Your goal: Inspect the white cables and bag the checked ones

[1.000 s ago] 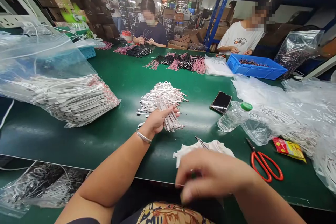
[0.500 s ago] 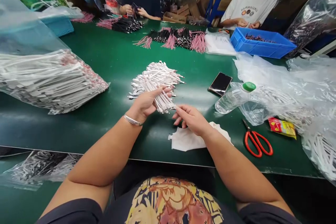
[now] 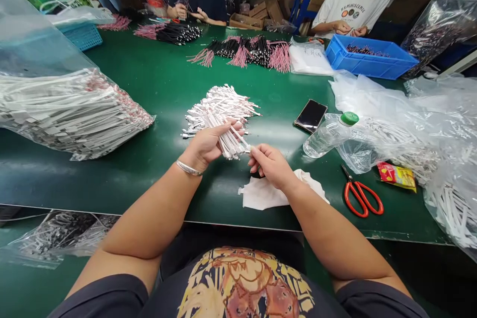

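Note:
A bundle of short white cables (image 3: 231, 144) lies in my left hand (image 3: 204, 148), which is closed around it with the thumb across the top. My right hand (image 3: 275, 166) pinches the end of one cable at the bundle's lower right, thumb against fingers. The exact part between those fingertips is too small to make out. Just beyond the bundle a heap of similar white cables (image 3: 227, 99) rests on the green table (image 3: 149, 184). Beneath my right wrist is a crumpled white cloth (image 3: 264, 196).
To the right are a phone (image 3: 311, 115), a clear bottle (image 3: 324, 139), red-handled scissors (image 3: 361, 198), a snack packet (image 3: 397, 177) and bagged cables (image 3: 452, 213). A large cable bag (image 3: 74, 114) lies left. Two people work across the table near a blue bin (image 3: 368, 64).
My right hand's fingers have curled in more and the pinched cable end sits slightly farther out from the bundle. The left hand keeps its hold. The camera view has shifted a little.

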`<state>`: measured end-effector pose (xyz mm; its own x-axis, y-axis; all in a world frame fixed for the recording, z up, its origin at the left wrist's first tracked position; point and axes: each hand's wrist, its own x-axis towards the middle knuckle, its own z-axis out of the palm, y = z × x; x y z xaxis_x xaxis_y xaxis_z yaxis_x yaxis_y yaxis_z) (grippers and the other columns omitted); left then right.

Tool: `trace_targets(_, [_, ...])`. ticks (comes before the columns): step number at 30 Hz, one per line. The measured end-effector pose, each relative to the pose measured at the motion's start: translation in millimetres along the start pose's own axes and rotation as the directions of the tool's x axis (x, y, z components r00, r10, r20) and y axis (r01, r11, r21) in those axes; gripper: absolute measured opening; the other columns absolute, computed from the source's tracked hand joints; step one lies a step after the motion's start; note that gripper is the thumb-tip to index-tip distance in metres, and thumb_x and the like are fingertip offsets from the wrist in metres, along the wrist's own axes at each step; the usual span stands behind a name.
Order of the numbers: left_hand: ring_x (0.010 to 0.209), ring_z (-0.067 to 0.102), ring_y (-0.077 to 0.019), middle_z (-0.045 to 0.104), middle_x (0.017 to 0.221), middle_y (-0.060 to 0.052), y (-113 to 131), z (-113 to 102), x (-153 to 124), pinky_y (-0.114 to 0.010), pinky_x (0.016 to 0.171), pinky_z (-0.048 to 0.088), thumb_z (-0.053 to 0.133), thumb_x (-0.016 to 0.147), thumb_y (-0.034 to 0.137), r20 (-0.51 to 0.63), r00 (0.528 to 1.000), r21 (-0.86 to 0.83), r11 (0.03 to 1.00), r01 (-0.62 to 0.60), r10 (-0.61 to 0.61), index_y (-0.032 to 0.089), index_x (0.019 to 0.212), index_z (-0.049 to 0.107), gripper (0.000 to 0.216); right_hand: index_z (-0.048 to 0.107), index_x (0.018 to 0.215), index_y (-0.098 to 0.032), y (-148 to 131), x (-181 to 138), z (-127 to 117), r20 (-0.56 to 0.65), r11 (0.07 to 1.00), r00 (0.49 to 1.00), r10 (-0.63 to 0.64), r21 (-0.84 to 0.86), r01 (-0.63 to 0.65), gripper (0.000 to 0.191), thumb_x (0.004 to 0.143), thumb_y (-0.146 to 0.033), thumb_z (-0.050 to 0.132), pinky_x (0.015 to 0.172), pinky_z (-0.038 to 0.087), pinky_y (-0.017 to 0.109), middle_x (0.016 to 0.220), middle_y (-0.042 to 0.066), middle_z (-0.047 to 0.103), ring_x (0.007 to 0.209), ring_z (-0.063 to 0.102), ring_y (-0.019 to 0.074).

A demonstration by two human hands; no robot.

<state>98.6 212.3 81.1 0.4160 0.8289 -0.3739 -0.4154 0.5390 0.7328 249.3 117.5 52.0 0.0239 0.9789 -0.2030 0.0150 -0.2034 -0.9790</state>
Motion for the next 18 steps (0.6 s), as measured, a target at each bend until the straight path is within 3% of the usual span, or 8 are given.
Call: trace_targets(18, [0.076, 0.069, -0.0205, 0.069, 0.091, -0.012, -2.0, -6.9, -3.2, -0.035, 0.071, 0.055, 0.052, 0.084, 0.01, 0.067, 0.996, -0.073, 0.995, 0.07, -0.065, 0.01, 0.095, 0.061, 0.015, 0.053, 0.075, -0.018, 6.5, 0.0, 2.9, -0.047, 1.0, 0.999, 0.008, 0.015, -0.008, 0.037, 0.082, -0.055, 0.051, 0.039, 0.033, 0.018, 0.066, -0.001, 0.057, 0.051, 0.051, 0.0083])
